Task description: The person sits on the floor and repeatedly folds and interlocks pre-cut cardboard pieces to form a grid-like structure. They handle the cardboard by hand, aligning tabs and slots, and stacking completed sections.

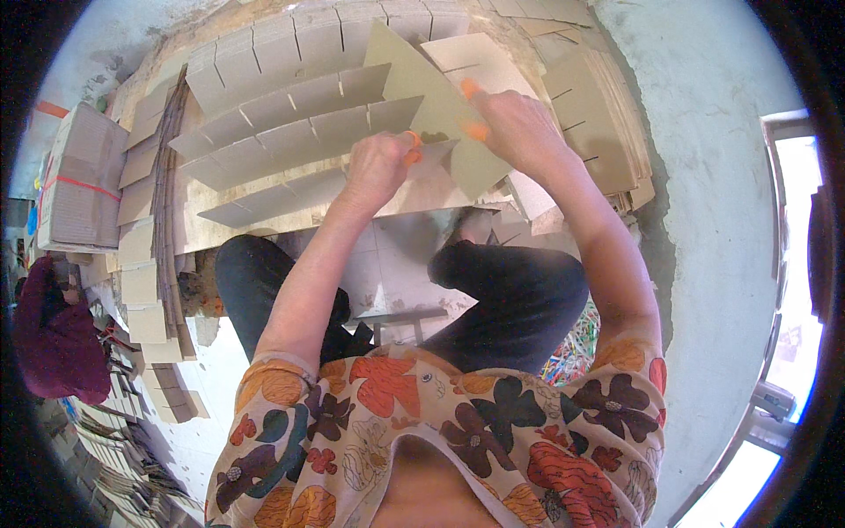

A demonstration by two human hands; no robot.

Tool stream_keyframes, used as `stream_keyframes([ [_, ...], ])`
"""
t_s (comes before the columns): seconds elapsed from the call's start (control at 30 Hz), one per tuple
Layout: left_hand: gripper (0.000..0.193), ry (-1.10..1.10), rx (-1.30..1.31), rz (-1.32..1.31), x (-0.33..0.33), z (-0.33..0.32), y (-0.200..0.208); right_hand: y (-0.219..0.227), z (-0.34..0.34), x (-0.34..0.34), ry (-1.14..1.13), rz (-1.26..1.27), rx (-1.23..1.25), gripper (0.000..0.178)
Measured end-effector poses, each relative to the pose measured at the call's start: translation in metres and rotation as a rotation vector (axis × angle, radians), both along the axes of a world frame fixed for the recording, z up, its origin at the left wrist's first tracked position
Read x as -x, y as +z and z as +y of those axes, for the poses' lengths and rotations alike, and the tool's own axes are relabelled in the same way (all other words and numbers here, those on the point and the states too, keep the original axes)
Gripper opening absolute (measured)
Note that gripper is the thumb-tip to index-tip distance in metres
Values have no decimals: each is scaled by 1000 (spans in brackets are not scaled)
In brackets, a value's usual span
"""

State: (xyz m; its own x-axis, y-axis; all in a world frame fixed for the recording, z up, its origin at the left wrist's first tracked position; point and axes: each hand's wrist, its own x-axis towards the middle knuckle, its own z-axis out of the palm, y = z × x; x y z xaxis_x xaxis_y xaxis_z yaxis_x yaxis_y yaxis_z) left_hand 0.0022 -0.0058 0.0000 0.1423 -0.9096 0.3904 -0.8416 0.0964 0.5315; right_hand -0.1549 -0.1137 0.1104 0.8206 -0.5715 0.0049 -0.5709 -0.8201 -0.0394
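Several slotted grey cardboard strips stand on edge in rows across the wooden board. A plain-looking olive-grey cardboard strip stands crosswise at their right ends. My left hand is closed in a pinch at the nearest slotted strip, close to its right end; the fingertips are partly hidden. On the olive-grey strip, my right hand closes thumb and forefinger against its right side. Orange covers sit on fingertips of both hands.
Stacked slotted cardboard sheets lie at the right by the wall. More cardboard pieces line the left side, beside a strapped carton. A dark red cloth-like shape is at far left. My knees are beneath the board's front edge.
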Motion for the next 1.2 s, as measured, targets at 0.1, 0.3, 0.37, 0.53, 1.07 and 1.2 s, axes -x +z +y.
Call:
stream_keyframes([
  [0.1, 10, -19, 3, -6, 2, 1, 2, -7, 6, 6, 40, 47, -2, 22],
  [0.3, 17, 0, -26, -66, -1, 0, -3, -43, 19, 1, 127, 133, 15, 18],
  [0.37, 21, 15, -94, -46, -4, 4, 2, -18, 16, 2, -11, 48, 13, 19],
  [0.53, 36, 26, 22, 4, -6, 20, 28, -33, -40, 64, -396, -297, 207, 49],
  [1.07, 34, 140, 82, -18, -34, 52, 18, -56, -93, 131, -638, -905, -818, 29],
  [1.2, 33, 148, 125, -19, -40, 57, 18, -8, -83, 126, -627, -1028, -693, 29],
])
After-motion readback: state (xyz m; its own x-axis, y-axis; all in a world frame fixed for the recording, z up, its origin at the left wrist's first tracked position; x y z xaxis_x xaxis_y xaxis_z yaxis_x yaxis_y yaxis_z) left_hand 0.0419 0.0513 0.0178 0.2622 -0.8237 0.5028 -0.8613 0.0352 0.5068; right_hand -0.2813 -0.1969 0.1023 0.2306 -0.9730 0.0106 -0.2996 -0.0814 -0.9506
